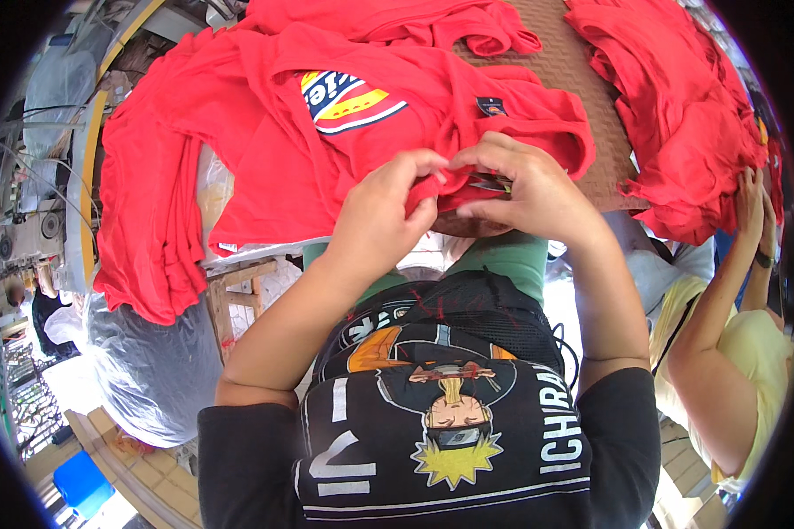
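A red sweatshirt (265, 167) with a colourful printed patch on its front lies spread before me, its near edge hanging past the table's front. My left hand (393, 198) pinches a fold of its cloth between thumb and fingers. Close by on the right, my right hand (525, 185) is curled at the same fold, its fingertips almost meeting the left ones. A small dark tool with a metallic glint (490, 182) shows inside the right hand, mostly hidden by the fingers; its kind cannot be made out. Just beyond the right hand sits the neck label (492, 107).
More red garments (670, 115) are heaped at the right on the brown textured tabletop (582, 88), others at the back. A co-worker's arm (723, 300) reaches to the right heap. At the left are a plastic-wrapped bundle (154, 370), a wooden stool (238, 295) and a yellow rail (88, 176).
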Tool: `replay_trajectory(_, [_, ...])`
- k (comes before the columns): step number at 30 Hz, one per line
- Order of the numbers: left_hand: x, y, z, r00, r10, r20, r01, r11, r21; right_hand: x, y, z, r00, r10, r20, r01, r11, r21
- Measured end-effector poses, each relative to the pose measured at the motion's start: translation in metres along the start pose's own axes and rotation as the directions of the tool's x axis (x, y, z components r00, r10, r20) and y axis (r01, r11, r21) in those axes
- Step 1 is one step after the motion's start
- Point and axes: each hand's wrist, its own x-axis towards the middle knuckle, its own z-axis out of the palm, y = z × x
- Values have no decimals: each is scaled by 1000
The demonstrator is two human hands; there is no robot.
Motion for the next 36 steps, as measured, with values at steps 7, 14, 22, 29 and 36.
replay_trajectory(7, [4, 1, -26, 954, -284, 97, 299, 872, -387, 10, 10, 6, 966, 172, -192, -125, 963, 237])
replay_trajectory(14, [5, 3, -24, 957, -274, 93, 285, 837, -468, 9, 1, 1, 966, 215, -142, -199, 973, 119])
replay_trajectory(22, [4, 15, -29, 981, -180, 73, 194, 937, -290, 5, -24, -23, 995, -32, -95, 35, 999, 25])
replay_trajectory(29, [5, 18, -30, 982, -155, 105, 180, 933, -311, 7, -18, -23, 988, -147, -54, 148, 989, 13])
replay_trajectory(36, [3, 12, -28, 985, -134, 110, 161, 941, -298, 10, -18, -19, 985, -168, -42, 169, 986, 19])
